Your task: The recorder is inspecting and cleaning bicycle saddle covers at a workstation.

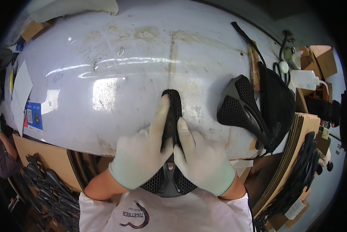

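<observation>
A black bicycle saddle (175, 102) with honeycomb padding lies in front of my body, its narrow nose pointing away over the white table (134, 116) and its wide rear against my shirt. My left hand (140, 154), in a white glove, grips its left side, with the index finger stretched along the nose. On the other side my right hand (204, 160), gloved too, presses its fingers and thumb against the saddle's middle. Both palms hide part of the middle section. To the right, a second honeycomb saddle (232, 112) rests against a black cloth bag (278, 104).
A white squeeze bottle (304, 79) stands beyond the bag. Many black saddles are stacked at lower left (53, 187) and lower right (297, 174), beside cardboard sheets (285, 158). A blue printed card (35, 116) lies at the table's left. Another person (7, 154) is at far left.
</observation>
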Demonstrator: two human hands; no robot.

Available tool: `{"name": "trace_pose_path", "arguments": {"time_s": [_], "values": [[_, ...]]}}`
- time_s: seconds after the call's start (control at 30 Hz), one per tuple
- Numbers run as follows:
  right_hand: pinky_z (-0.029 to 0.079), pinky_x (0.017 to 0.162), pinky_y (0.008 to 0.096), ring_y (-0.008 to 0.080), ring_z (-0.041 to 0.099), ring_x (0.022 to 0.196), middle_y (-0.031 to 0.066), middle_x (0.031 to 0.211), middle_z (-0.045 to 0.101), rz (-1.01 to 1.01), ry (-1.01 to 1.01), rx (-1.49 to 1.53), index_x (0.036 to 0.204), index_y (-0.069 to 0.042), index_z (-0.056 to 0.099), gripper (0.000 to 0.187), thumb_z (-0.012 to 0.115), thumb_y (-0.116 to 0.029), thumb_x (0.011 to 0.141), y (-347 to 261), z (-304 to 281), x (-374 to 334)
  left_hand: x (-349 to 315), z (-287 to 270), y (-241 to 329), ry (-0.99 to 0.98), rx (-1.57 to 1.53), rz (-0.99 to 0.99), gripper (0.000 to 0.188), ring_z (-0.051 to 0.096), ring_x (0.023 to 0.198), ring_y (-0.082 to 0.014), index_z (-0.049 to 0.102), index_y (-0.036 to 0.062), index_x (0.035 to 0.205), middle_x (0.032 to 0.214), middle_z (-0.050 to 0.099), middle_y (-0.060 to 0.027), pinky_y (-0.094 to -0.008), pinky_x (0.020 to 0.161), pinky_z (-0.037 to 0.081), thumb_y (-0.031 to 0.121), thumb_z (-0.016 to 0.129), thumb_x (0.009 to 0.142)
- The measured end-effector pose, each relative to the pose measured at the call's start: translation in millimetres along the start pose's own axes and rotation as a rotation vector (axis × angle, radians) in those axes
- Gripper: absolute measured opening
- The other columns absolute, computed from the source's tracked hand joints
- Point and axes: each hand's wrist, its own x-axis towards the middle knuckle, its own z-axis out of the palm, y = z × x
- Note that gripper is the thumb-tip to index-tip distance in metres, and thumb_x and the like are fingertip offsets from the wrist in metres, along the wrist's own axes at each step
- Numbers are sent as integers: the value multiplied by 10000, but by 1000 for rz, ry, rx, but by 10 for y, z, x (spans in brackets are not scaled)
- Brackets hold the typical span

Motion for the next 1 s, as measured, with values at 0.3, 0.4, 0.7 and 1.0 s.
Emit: {"name": "trace_pose_path", "arguments": {"time_s": [0.3, 0.4, 0.7, 1.0], "values": [[556, 933, 427, 362, 686, 1108, 248, 1257, 646, 109, 34, 499, 1381, -11, 655, 602, 793, -227, 836, 121, -42, -317, 101, 33, -29, -171, 57, -41, 630, 672, 631, -409, 506, 71, 1536, 675, 641, -240, -487, 624, 532, 151, 643, 926], [508, 1045, 452, 442, 609, 1265, 336, 1507, 464, -240, 27, 831, 1265, -50, 760, 591, 915, -280, 743, 335, -14, -567, 74, 78, -59, -113, 83, -6, 616, 667, 621, -408, 509, 69, 1531, 658, 633, -239, -492, 619, 527, 149, 637, 934], [455, 1123, 523, 537, 527, 1351, 406, 1531, 398, -390, 0, 588, 1216, -78, 784, 486, 826, -387, 843, 472, 209, -823, 48, 77, -63, -103, 41, -20, 569, 656, 613, -404, 547, 39, 1493, 667, 635, -243, -487, 616, 517, 139, 628, 938], [469, 1114, 517, 545, 531, 1350, 401, 1530, 414, -339, -33, 550, 1234, -89, 777, 502, 836, -384, 831, 396, 137, -806, 30, 99, -61, -78, 16, -22, 544, 646, 601, -402, 561, 27, 1472, 663, 630, -241, -486, 610, 513, 122, 617, 940]]}}
